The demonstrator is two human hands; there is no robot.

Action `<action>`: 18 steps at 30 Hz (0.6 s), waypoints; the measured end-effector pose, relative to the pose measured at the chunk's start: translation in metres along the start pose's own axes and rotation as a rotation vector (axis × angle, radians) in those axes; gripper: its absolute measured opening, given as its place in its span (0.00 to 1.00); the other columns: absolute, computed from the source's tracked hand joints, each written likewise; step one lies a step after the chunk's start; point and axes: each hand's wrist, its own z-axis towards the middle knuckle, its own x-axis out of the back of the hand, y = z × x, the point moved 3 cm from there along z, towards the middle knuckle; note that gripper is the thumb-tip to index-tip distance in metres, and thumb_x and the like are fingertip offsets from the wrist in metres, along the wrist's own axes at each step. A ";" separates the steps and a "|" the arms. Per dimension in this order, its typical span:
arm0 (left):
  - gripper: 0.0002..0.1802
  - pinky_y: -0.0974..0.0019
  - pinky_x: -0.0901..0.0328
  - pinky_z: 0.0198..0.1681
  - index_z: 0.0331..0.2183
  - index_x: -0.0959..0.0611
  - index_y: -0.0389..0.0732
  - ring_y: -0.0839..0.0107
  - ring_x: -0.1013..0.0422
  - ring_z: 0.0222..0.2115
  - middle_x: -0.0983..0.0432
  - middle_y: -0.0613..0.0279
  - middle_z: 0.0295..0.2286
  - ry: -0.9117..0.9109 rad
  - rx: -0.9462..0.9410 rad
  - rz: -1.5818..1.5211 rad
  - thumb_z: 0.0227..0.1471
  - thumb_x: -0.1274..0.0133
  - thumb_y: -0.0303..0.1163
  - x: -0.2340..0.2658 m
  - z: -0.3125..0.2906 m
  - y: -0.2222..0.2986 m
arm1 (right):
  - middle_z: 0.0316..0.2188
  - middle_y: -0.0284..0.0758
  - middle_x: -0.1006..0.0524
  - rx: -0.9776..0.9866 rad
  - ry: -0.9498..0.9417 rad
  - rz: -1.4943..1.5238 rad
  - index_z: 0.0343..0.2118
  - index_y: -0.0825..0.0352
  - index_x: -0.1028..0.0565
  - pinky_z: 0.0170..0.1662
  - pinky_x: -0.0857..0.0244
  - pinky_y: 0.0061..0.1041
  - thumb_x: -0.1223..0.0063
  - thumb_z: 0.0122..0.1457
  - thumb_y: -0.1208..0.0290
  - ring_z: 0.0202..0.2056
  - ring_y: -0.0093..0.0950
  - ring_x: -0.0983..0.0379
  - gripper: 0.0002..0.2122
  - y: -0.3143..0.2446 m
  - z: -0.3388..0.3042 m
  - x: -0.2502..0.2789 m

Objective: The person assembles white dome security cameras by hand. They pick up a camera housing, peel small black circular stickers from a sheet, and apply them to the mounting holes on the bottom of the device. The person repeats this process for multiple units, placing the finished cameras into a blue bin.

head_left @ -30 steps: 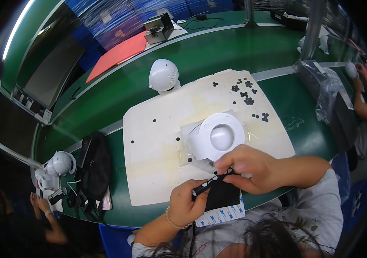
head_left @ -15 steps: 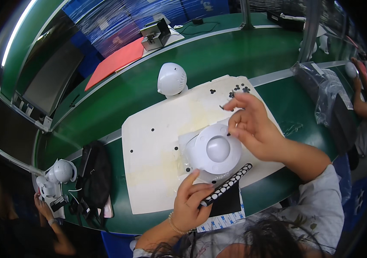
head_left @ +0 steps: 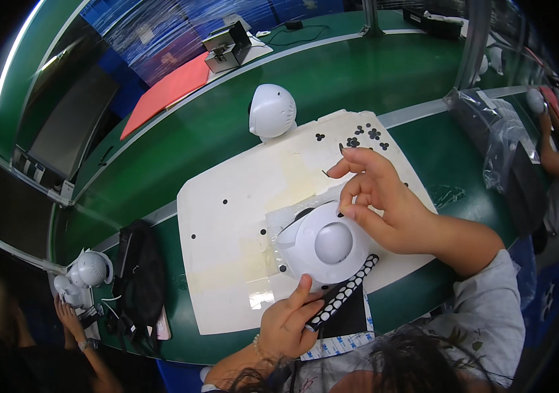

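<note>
White plastic, a rounded device with a flat ring-shaped base turned upward and a domed centre (head_left: pixel 333 242) lay on a clear plastic bag (head_left: pixel 273 223) near the middle of a large cream board (head_left: pixel 227 288). The left hand (head_left: pixel 286 321) had its grip closed on a narrow black strip patterned with white circles (head_left: pixel 337 300), which slanted up and right just beside the ring's near edge; one raised fingertip stood at the ring's lower left rim. Over the ring's right side, the right hand (head_left: pixel 384 206) had thumb and forefinger bent close together with a small round black dot (head_left: pixel 340 214) at their tips; whether this grip pinched the dot or pressed it onto the ring could not be told. Two other fingers spread away toward clusters of black dots (head_left: pixel 374 134) at the board's far right corner. Beneath the strip lay a matte black sheet (head_left: pixel 351 321) and a white, blue-printed sheet (head_left: pixel 338 345). Beyond the board, a white rounded device with small vents (head_left: pixel 274 110) stood on the green surface (head_left: pixel 194 154), while a black fabric bag (head_left: pixel 142 288) lay to the left.
</note>
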 end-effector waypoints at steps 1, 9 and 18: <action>0.18 0.66 0.32 0.28 0.29 0.25 0.32 0.60 0.27 0.29 0.41 0.39 0.48 0.000 -0.003 0.003 0.26 0.52 0.19 0.000 0.000 0.000 | 0.44 0.41 0.38 0.015 0.014 -0.019 0.54 0.65 0.50 0.37 0.38 0.21 0.60 0.48 0.86 0.32 0.23 0.35 0.28 0.000 0.000 0.000; 0.18 0.67 0.33 0.27 0.30 0.25 0.32 0.60 0.27 0.28 0.40 0.40 0.48 0.016 0.004 0.032 0.26 0.50 0.19 0.002 0.002 0.001 | 0.32 0.36 0.30 0.466 0.005 -0.636 0.48 0.64 0.38 0.38 0.40 0.30 0.52 0.46 0.82 0.33 0.36 0.33 0.23 -0.014 -0.012 -0.008; 0.19 0.68 0.35 0.24 0.30 0.26 0.34 0.63 0.28 0.23 0.37 0.42 0.46 0.054 -0.047 0.071 0.28 0.43 0.24 0.005 0.007 0.004 | 0.30 0.36 0.31 0.152 -0.090 -0.084 0.51 0.67 0.44 0.45 0.48 0.34 0.54 0.47 0.82 0.36 0.35 0.38 0.25 -0.009 0.013 -0.027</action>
